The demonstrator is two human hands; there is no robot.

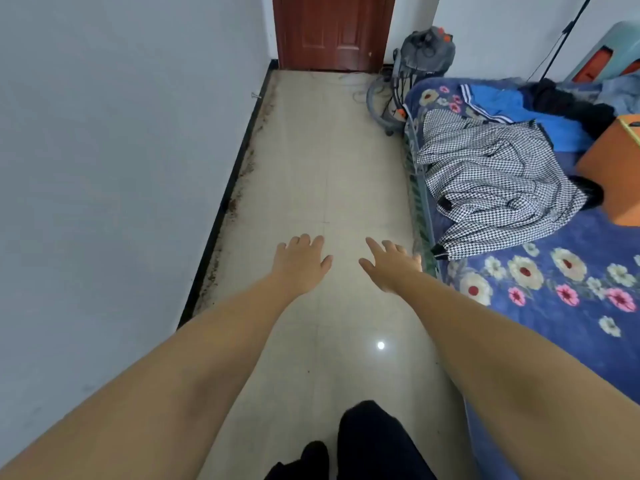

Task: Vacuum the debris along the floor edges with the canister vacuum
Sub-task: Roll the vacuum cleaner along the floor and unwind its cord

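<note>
Both hands, the left hand (300, 263) and right hand (393, 263), are held open and empty; the canister vacuum (424, 53) stands well ahead, right of centre, nearer the right hand.

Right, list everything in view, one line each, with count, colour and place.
canister vacuum: one, grey with orange parts, far right corner beside the door
vacuum hose: one, grey, looped on the floor by the vacuum
debris: a brown strip, along the left floor edge
baseboard: one, black, foot of the left wall
door: one, reddish brown, far end
floor: cream tiles, centre
bed: one, blue floral cover, right
checked garment: one, black and white, on the bed
blue garment: one, on the bed
left hand: open, over the floor
right hand: open, over the floor
</note>
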